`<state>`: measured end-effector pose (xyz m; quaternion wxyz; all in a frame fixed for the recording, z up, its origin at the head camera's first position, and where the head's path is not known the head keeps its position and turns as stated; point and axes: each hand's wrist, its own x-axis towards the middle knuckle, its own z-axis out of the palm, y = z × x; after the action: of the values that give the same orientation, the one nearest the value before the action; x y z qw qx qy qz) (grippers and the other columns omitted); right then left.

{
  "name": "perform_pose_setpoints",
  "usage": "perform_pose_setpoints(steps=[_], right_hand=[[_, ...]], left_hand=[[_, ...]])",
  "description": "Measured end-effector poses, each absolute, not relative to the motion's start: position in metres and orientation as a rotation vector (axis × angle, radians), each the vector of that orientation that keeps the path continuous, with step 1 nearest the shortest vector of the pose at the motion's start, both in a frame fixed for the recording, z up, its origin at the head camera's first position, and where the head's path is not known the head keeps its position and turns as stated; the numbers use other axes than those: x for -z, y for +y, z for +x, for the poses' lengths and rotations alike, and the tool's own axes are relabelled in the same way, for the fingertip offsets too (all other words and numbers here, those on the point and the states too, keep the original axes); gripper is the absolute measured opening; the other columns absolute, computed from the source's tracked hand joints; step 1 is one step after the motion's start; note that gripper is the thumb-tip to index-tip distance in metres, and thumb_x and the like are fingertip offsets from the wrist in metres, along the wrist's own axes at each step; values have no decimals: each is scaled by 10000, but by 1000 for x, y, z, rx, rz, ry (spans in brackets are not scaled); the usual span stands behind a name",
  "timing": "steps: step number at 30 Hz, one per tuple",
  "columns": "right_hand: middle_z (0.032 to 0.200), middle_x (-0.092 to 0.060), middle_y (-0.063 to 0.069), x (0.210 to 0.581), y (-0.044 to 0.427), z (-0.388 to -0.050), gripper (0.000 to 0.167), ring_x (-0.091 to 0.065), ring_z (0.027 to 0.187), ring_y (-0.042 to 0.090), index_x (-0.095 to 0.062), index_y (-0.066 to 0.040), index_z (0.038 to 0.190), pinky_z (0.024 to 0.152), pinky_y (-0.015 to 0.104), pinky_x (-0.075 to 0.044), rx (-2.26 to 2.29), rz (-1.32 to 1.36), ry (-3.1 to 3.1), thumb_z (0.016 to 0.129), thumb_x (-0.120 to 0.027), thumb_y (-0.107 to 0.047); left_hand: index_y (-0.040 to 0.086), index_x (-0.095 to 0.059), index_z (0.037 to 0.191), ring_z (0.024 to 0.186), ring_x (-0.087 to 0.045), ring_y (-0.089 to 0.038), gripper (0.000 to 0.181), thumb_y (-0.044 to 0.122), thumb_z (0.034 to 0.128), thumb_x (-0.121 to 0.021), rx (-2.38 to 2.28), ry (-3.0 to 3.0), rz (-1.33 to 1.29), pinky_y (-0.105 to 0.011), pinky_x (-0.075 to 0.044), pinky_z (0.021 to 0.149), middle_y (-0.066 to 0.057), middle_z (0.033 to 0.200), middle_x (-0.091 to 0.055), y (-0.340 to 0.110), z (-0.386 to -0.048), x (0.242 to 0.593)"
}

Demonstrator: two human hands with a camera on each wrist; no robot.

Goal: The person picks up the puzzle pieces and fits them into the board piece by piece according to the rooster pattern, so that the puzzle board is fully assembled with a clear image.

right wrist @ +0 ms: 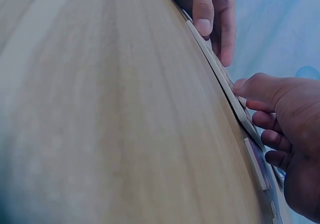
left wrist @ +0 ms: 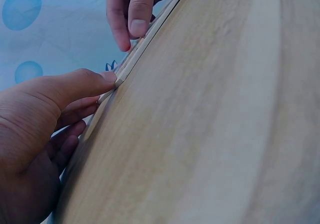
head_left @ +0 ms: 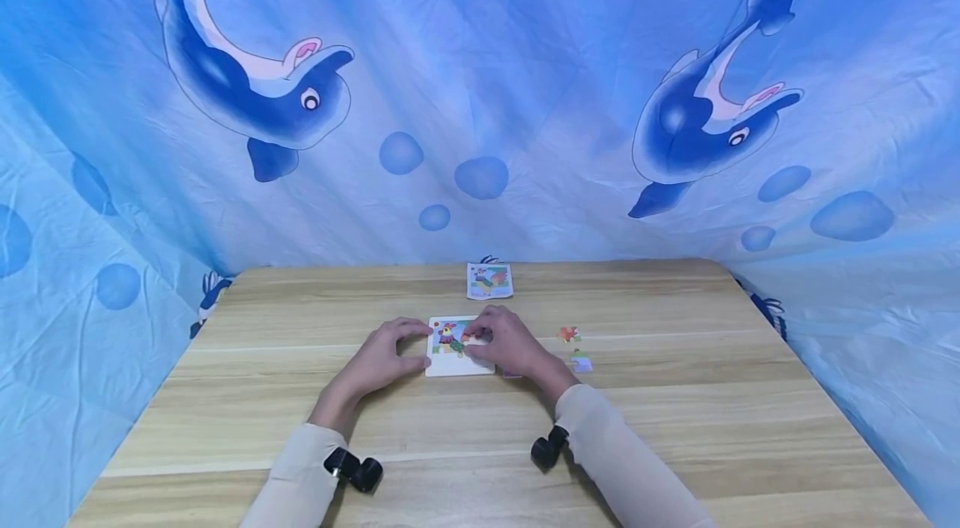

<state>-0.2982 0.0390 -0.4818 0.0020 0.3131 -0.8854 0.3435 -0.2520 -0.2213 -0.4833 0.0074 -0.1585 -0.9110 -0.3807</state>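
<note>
Table carries the puzzle board about midway between its left and right edges. Board's probably light, stiff, a bit slidey, so brace the rim. Left hand grips its left side; right hand works over the right half, can't tell if it's pinching anything. Loose pieces: likely thin, grab by the edges.

So it's a wood-grain table, puzzle board flat on it, picture card near the far edge, loose pieces right of the board.
</note>
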Motion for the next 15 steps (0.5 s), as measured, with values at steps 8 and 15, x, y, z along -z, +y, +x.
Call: perform_pose_setpoints(steps=[8,15], right_hand=[[969,-687,-7,484,34,-300,175,-567,923,122,-804,-119,1053,802,239,-501,-1074,1047,-2719,893,-803,-190],[957,-702,-8,486,32,-300,158,-554,928,135,-810,-126,1038,809,277,-493,-1072,1038,-2736,892,-798,-186]], left_hand=[[133,-704,1310,1385,-526,-401,484,230,851,-827,1200,-2841,-503,-621,-379,1188,-111,1428,-627,-221,-253,484],[136,-709,1300,1377,-535,-391,483,230,842,-832,1198,-2838,-502,-613,-382,1191,-105,1417,-636,-221,-253,485]])
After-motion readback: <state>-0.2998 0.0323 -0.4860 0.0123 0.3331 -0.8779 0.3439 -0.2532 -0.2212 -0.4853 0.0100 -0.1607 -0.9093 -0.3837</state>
